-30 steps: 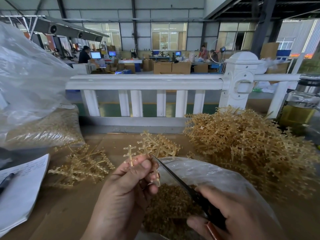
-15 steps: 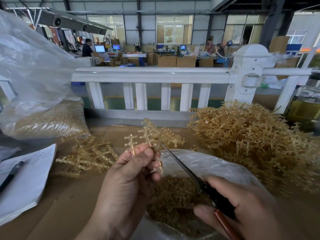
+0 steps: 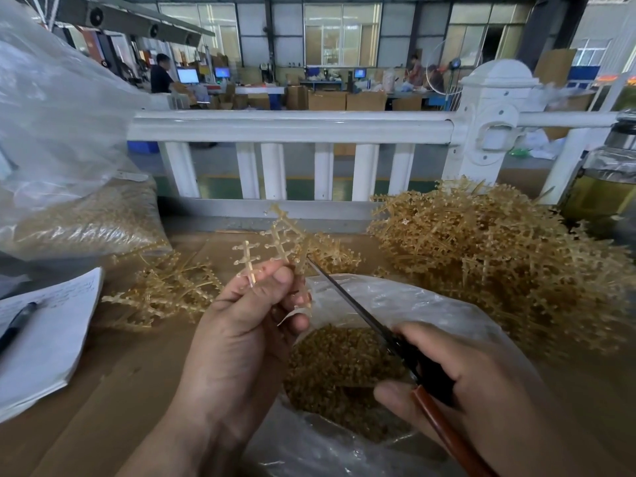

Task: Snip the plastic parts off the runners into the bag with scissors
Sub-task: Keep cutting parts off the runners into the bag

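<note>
Runner [image 3: 280, 244] stands pinched in left grip [image 3: 241, 325], over bag [image 3: 395, 301]; right grip [image 3: 475, 383] clasps scissors [image 3: 347, 299], tips touching it; notepad [image 3: 44, 335] writing unreadable.

Two hands, left [image 3: 237, 342] and right [image 3: 481, 383]; one pair of scissors [image 3: 375, 325]; two bags [image 3: 406, 304] [image 3: 62, 108]; three runner piles [image 3: 499, 263] [image 3: 165, 290] [image 3: 330, 256]; one pen [image 3: 17, 325].
</note>
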